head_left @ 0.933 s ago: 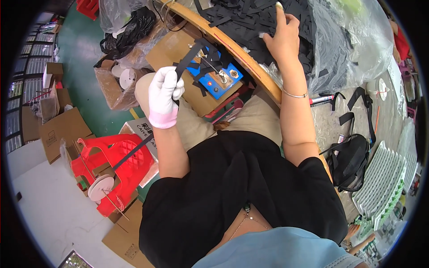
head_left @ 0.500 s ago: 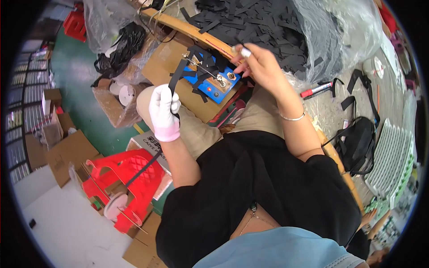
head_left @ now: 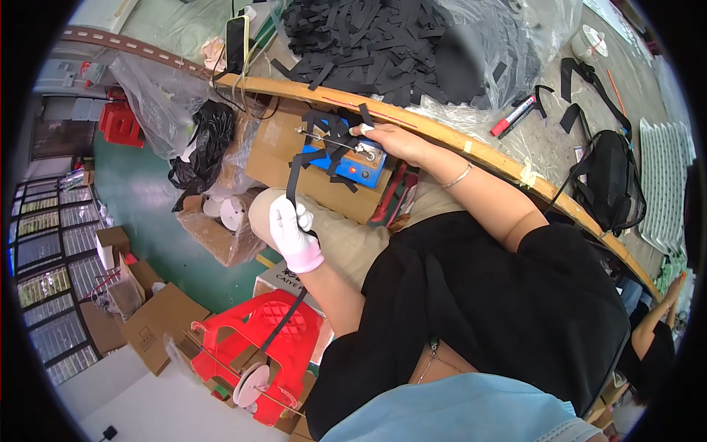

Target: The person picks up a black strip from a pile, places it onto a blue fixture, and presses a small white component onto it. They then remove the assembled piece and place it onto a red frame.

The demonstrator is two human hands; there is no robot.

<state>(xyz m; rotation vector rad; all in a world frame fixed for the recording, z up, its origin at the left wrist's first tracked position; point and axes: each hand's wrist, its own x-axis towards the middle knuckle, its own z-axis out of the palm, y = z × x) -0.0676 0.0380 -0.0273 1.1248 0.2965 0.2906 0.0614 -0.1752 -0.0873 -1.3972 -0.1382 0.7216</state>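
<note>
My left hand [head_left: 292, 227], in a white glove with a pink cuff, is closed around a long black strap [head_left: 294, 177]. One way the strap runs up to a small blue machine [head_left: 359, 175] with a metal rod and a red button; the other way it trails to a reel [head_left: 252, 384] on a rod across a red plastic stool [head_left: 269, 313]. My bare right hand [head_left: 394, 141], white wrapping on a fingertip, is over the machine's far side. Its fingers pinch a short black strip [head_left: 365, 114]. Several loose black strips [head_left: 335, 144] cover part of the machine.
Beyond a table's wooden edge [head_left: 412, 118] lies a big heap of cut black strips [head_left: 368, 44] on clear plastic. A red marker [head_left: 511, 118], a black mesh bag [head_left: 610, 180] and a phone [head_left: 236, 44] are there too. Cardboard [head_left: 276, 144] sits beneath the machine. Another person's arm [head_left: 655, 320] shows at right.
My right hand has come down from beside the table's edge to the machine. The view has shifted, and my left hand still grips the strap.
</note>
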